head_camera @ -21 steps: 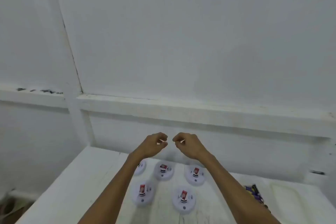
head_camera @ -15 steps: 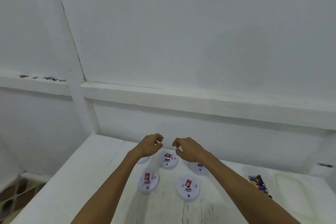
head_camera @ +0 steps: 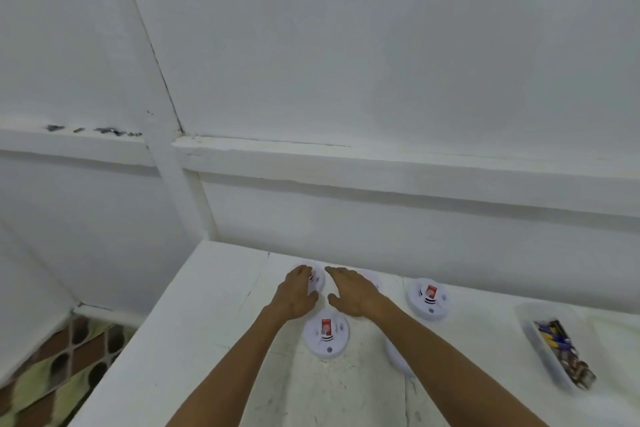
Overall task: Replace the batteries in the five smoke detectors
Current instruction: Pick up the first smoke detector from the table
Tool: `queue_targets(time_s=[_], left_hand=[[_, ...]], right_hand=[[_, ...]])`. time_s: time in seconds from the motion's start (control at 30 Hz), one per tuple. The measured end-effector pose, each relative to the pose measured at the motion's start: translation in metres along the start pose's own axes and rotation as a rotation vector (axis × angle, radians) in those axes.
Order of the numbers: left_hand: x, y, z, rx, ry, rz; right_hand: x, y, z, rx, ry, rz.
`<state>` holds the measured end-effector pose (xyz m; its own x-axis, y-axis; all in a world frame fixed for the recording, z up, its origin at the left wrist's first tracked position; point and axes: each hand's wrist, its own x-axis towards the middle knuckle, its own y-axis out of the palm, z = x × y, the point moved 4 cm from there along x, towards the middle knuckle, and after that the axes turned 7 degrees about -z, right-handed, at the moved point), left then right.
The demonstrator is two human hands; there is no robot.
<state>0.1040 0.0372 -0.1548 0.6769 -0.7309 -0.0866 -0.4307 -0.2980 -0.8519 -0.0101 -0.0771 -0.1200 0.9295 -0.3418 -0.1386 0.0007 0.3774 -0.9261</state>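
At bench (head_camera: pixel 207 322) rear: left hand (head_camera: pixel 296 295), fingers straight, lies over round white plastic smoke detector (head_camera: pixel 318 282); right hand (head_camera: pixel 351 293) spread flat just beside it.

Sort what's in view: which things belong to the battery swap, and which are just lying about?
Job: near-left smoke detector; far-right smoke detector; far-left detector, under the left hand; far-middle detector, under the right hand; near-right detector, behind the right forearm; batteries in their tray.
Not the job: white table; wall ledge; patterned floor.
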Motion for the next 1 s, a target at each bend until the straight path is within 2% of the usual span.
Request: queue_targets(time_s=[0.2, 0.37, 0.5, 0.7, 0.8, 1.0], left_hand=[[0.005, 0.010, 0.017, 0.027, 0.039, -0.046], [0.013, 0.013, 0.038, -0.047, -0.020, -0.050], [0.015, 0.012, 0.046, -0.051, 0.005, -0.057], [0.017, 0.016, 0.059, -0.130, -0.025, -0.068], [0.021, 0.020, 0.061, -0.149, -0.041, -0.057], [0.026, 0.022, 0.070, -0.300, -0.116, -0.124]], right_hand=[[0.015, 0.027, 0.005, -0.134, 0.070, 0.019], [0.027, 0.035, 0.013, -0.238, 0.103, -0.007], [0.037, 0.049, 0.017, -0.069, 0.138, 0.012], [0.048, 0.059, 0.026, -0.075, 0.150, -0.014], [0.049, 0.059, 0.031, 0.094, 0.218, -0.116], [0.054, 0.052, 0.037, 0.391, 0.320, -0.208]])
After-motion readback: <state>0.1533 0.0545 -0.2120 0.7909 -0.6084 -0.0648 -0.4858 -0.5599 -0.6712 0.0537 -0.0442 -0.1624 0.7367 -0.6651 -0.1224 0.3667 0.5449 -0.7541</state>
